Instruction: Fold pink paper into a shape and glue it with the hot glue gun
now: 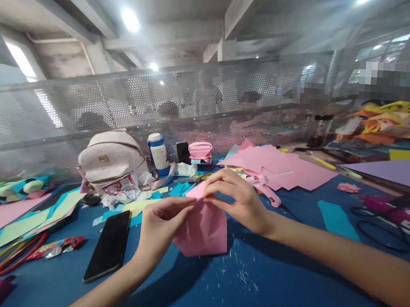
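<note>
A folded pink paper piece [203, 230] is held up just above the blue table [259, 282]. My left hand [162, 225] pinches its upper left edge with closed fingers. My right hand [235, 197] comes in from the right and pinches the top fold, thumb and forefinger pressed together. The two hands almost touch at the paper's top corner.
A black phone [108, 246] lies left of my hands. A pale backpack [109, 159], a white and blue bottle [158, 153], pink sheets [287, 168], paper scraps, black scissors [381, 224] and a mesh partition [90, 105] with people behind it surround the spot.
</note>
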Action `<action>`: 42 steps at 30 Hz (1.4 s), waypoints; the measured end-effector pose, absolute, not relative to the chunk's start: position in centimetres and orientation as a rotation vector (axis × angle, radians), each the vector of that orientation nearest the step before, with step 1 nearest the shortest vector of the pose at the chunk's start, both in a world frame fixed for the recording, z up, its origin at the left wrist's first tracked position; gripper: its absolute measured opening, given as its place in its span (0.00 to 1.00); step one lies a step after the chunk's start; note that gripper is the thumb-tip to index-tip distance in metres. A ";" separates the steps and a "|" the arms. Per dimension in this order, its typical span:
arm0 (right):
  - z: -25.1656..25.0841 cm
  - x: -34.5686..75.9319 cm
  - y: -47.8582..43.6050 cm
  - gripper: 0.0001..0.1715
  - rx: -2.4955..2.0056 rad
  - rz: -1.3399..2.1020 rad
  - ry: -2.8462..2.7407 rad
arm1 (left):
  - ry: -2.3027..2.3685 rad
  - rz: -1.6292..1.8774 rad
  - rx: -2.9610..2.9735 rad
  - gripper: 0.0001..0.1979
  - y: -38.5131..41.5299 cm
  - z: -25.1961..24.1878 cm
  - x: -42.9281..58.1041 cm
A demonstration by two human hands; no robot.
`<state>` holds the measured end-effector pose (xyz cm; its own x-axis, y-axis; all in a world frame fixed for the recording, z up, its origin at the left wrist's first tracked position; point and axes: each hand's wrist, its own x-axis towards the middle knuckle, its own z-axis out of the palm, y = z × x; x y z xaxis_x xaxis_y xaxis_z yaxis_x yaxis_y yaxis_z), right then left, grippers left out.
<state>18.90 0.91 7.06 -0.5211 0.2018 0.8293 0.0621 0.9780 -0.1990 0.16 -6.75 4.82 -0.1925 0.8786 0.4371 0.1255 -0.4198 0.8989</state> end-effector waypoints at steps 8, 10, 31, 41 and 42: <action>6.8 18.8 0.6 0.04 -0.258 0.083 -2.135 | 1.211 1.642 1.518 0.06 -6.9 4.9 0.4; 6.8 18.8 0.5 0.04 -0.264 0.044 -2.128 | 1.214 1.646 1.531 0.06 -7.0 4.9 0.5; 7.5 18.9 -0.4 0.07 -0.322 -0.253 -2.215 | 1.255 1.577 1.633 0.07 -7.1 4.3 0.5; 6.8 18.5 -0.2 0.07 -0.360 -0.220 -2.227 | 1.276 1.583 1.724 0.08 -7.2 3.6 0.4; 6.8 18.6 -0.1 0.06 -0.354 -0.191 -2.227 | 1.279 1.592 1.731 0.08 -7.2 3.6 0.4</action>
